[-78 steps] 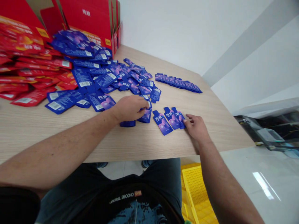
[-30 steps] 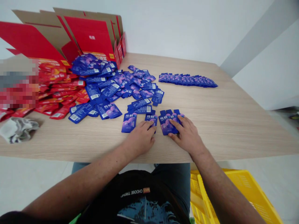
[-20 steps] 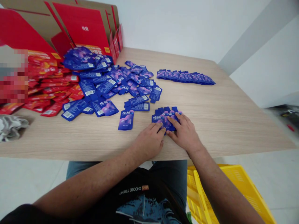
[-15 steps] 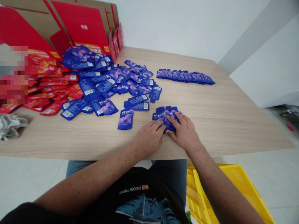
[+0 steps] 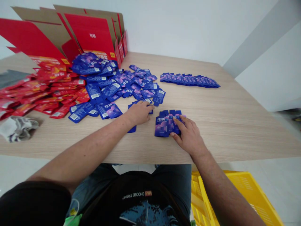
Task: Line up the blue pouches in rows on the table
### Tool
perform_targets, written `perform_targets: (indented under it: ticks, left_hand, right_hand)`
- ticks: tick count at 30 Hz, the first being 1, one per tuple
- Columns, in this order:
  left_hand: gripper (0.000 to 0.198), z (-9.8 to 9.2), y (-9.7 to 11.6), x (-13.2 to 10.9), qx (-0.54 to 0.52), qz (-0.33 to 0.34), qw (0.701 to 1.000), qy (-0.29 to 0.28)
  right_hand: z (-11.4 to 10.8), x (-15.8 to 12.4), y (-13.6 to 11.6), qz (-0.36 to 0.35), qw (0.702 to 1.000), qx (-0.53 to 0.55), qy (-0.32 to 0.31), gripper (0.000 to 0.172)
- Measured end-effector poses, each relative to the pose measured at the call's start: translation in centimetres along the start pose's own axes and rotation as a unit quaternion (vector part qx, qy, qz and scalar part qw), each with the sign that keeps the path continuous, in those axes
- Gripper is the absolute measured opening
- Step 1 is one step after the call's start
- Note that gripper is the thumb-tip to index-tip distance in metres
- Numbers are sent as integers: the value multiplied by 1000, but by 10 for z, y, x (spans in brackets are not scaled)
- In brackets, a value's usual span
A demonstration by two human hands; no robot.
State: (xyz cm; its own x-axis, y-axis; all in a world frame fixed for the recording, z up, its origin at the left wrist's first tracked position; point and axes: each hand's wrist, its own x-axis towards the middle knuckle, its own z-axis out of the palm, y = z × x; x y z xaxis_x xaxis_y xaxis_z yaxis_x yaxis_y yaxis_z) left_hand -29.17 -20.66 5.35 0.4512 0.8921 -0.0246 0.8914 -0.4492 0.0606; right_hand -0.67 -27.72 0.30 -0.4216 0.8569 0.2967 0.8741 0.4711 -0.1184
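My right hand point(image 5: 187, 133) lies flat with fingers spread on a small overlapping row of blue sachets point(image 5: 164, 122) near the table's front edge. My left hand point(image 5: 138, 113) reaches forward, its fingers resting on loose blue sachets point(image 5: 147, 101) at the near edge of the big blue pile point(image 5: 113, 81); one sachet point(image 5: 133, 128) pokes out from under its wrist. Whether it grips one is hidden.
A neat long row of blue sachets point(image 5: 189, 80) lies at the back right. Red sachets point(image 5: 42, 91) are heaped at the left, before opened red cardboard boxes point(image 5: 89, 34). A grey cloth point(image 5: 17, 128) lies at the left edge. A yellow crate point(image 5: 237, 197) stands on the floor.
My left hand left the small row and reached forward-left onto the loose sachets by the pile. My right hand stays pressed on the row, which was pushed tighter together.
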Motion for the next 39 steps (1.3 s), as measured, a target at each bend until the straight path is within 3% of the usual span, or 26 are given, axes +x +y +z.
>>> perform_targets:
  ticks: [5,9,17,23,26,30,35,39]
  left_hand:
    - [64,5,-22,17,23,-75,997,-11]
    - [48,5,-30,19,59,-63,996,-6]
    - [40,0,-37,23,88,-68,994,17]
    - [37,-21,-39,23,106,-82,991,-19]
    - [31,-42,-27,18,135,-60,988,-54]
    - [21,-61,5,8,152,27,982,-109]
    - [19,-44,41,1,91,108,986,-87]
    - [27,-25,51,-4,56,154,986,-35]
  right_hand:
    - [0,0,0,5,1000,2,0,68]
    - [0,1,0,6,1000,3,1,68]
    - [0,1,0,9,1000,12,2,69]
    - [-1,1,-1,16,1000,17,-1,69]
    - [-2,1,-1,19,1000,12,-5,68]
    - [-2,2,-1,17,1000,12,-8,68]
    - [-2,1,-1,17,1000,15,-4,67]
    - [-2,1,-1,21,1000,12,-3,66]
